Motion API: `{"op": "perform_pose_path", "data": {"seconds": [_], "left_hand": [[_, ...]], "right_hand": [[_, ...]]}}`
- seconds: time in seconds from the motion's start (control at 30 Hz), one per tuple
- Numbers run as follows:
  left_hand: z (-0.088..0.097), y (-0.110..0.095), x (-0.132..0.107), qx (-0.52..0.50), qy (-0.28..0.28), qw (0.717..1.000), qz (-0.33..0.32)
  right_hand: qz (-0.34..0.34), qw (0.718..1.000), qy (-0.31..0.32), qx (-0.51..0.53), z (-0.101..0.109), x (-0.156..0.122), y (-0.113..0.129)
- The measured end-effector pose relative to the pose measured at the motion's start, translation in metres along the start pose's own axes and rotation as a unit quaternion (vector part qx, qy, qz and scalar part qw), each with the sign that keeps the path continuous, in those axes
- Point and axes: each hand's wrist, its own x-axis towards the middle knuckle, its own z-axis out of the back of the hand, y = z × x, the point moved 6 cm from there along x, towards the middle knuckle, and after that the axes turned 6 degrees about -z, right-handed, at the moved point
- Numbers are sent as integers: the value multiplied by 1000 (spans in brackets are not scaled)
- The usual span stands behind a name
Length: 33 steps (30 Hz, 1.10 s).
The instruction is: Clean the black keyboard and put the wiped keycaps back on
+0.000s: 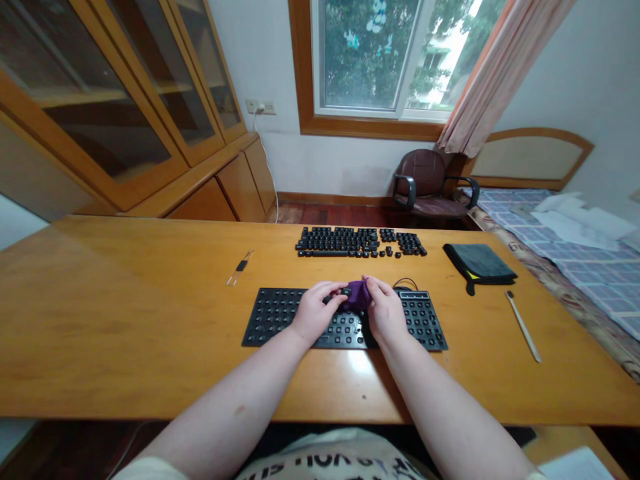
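The left hand (pixel 315 308) and the right hand (pixel 386 308) both grasp a small purple lump (pixel 357 295), which sits between their fingertips, with the fingers curled around it from each side. Directly under the fingers lies a black keyboard base (pixel 273 317) without its keys. The removed keycaps (pixel 350 241) stand in rows beyond the fingers, a folded dark cloth (pixel 480 261) and a white stick (pixel 523 325) lie to their right, well apart.

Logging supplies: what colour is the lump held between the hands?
The lump is purple; head view.
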Motion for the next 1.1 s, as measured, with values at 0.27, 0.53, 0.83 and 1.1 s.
{"op": "perform_pose_path", "data": {"seconds": [0.27, 0.53, 0.83, 1.1], "left_hand": [[-5, 2, -5, 41, 19, 999, -13], [-4, -1, -13, 129, 2, 986, -108], [-1, -14, -10, 139, -7, 981, -132], [-2, -12, -10, 108, 7, 989, -101]], "right_hand": [[-21, 998, 51, -19, -11, -5, 3], [-71, 984, 136, -86, -20, -7, 0], [-59, 992, 92, -59, -9, 2, -3], [-66, 990, 97, -75, -12, -1, 1]]}}
